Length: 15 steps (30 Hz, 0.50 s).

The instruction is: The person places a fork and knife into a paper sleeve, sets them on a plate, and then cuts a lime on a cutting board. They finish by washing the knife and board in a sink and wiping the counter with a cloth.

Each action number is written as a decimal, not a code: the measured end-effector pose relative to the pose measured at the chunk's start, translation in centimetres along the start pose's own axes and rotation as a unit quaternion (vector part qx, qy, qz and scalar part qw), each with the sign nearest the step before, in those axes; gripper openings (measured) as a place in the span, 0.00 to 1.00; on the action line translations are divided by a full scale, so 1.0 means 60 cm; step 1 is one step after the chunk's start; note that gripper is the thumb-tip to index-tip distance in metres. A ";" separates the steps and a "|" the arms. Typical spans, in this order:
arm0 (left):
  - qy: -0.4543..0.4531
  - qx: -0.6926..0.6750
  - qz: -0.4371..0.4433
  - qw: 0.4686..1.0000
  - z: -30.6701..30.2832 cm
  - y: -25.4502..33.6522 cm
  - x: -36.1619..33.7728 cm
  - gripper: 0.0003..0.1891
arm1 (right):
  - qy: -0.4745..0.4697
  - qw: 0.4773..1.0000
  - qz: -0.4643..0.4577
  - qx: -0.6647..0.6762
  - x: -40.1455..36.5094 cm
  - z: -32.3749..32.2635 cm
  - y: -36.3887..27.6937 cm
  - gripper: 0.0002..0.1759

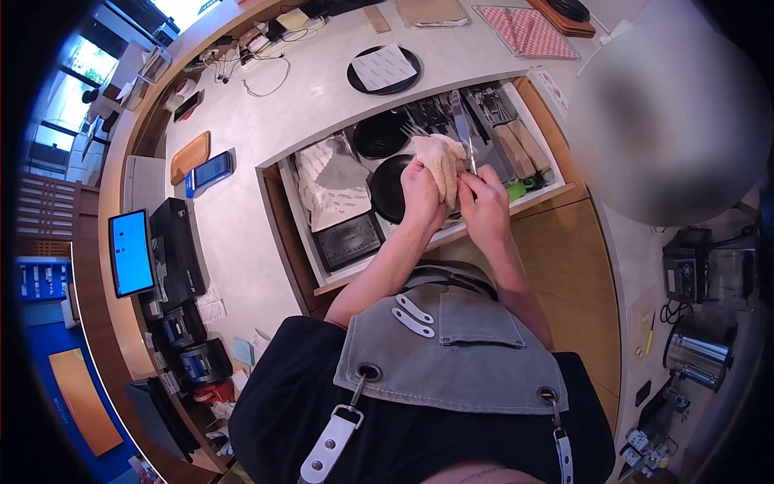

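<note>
Over the open drawer (326, 284), my left hand (422, 194) is closed round a crumpled beige cloth (441, 161). My right hand (485, 206) is closed on the handle end of a long shiny knife (462, 121), close against the cloth's right side. The blade points up and away from me. Fork tines (415, 129) show at the cloth's upper left; what holds the fork is hidden. Below the hands, the drawer holds round black dishes (380, 133), white paper packets (326, 181), a black tray (348, 240) and cutlery (490, 105).
On the counter (242, 185) lie a black plate with white paper (384, 68), a phone (211, 171) and a wooden tray (190, 157). A lit screen (132, 252) stands at the left. A large blurred round object (669, 121) fills the upper right.
</note>
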<state>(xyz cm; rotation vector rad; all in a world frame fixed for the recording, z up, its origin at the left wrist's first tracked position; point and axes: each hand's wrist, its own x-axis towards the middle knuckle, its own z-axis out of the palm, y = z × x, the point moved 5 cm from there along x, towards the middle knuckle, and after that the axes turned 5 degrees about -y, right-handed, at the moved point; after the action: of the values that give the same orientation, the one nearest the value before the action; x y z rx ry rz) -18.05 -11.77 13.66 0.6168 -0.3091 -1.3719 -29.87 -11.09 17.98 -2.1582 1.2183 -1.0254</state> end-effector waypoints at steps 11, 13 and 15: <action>0.008 0.030 0.055 0.998 -0.053 0.026 0.032 0.09 | -0.014 1.000 -0.027 0.007 0.015 0.034 -0.009 0.08; 0.021 0.108 0.082 0.990 -0.073 0.045 0.039 0.08 | -0.028 0.999 -0.015 0.005 0.011 0.041 -0.007 0.08; 0.036 0.148 0.120 0.981 -0.080 0.057 0.043 0.07 | -0.037 0.999 -0.008 0.004 0.011 0.047 -0.007 0.08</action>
<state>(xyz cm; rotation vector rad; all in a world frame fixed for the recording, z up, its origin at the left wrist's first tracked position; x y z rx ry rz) -12.16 -12.91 11.37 0.8453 -0.5182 -1.0764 -27.23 -11.39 16.77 -2.1842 1.1621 -0.9455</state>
